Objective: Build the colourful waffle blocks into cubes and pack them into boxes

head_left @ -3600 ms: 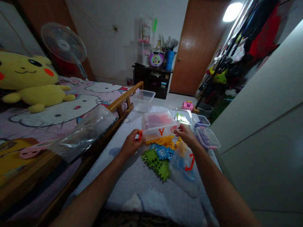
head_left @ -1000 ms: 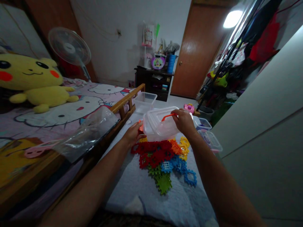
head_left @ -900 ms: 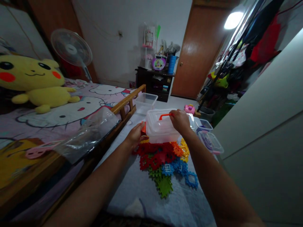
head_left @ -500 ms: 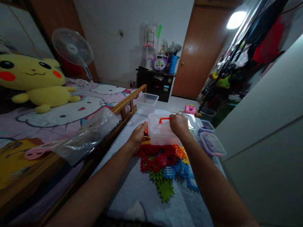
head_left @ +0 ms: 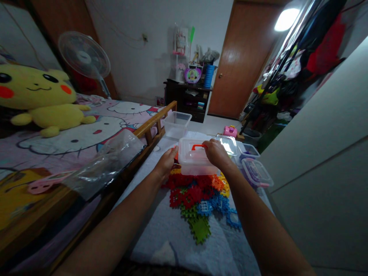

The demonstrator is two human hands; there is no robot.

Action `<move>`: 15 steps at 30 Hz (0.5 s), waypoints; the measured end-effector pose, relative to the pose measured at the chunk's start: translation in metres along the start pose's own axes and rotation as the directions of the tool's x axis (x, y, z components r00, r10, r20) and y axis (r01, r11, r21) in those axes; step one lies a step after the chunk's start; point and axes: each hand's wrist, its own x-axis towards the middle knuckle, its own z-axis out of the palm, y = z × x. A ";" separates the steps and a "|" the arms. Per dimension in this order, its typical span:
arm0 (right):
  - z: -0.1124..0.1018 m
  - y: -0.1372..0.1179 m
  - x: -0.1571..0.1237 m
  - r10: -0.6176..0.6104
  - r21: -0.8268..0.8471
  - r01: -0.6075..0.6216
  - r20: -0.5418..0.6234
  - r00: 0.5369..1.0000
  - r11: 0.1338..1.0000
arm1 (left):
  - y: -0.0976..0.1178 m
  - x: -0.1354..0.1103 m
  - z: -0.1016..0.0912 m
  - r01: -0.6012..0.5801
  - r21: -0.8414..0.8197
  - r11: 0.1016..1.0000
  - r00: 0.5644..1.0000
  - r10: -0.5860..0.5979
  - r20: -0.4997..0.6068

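Note:
A clear plastic box with a lid and a red-orange handle is held above a pile of toy pieces. My left hand grips its left side, by an orange latch. Over the lid's right part, my right hand is closed at the handle's end; its fingertips are partly hidden. Below the box lie red interlocking pieces, with green pieces, blue pieces and an orange piece around them.
To the right stand clear lidded containers with purple contents. An open clear bin sits at the far end by the wooden bed rail. A plastic bag and a yellow plush toy lie on the left bed.
The camera view has shifted slightly. Both hands keep their hold on the box, which has hardly moved.

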 end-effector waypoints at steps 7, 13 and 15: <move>0.013 0.051 -0.017 0.262 0.450 -0.102 -0.309 0.914 0.887 | 0.001 0.000 -0.005 0.007 0.023 1.000 1.000 -0.008 0.025; 0.048 0.065 -0.037 0.452 0.837 -0.265 0.024 0.892 0.479 | 0.010 0.001 -0.006 0.027 0.102 0.994 0.999 -0.030 0.025; 0.052 0.056 -0.038 0.394 0.908 -0.230 0.080 0.916 0.349 | 0.013 0.003 -0.006 0.027 0.173 0.984 1.000 -0.028 0.003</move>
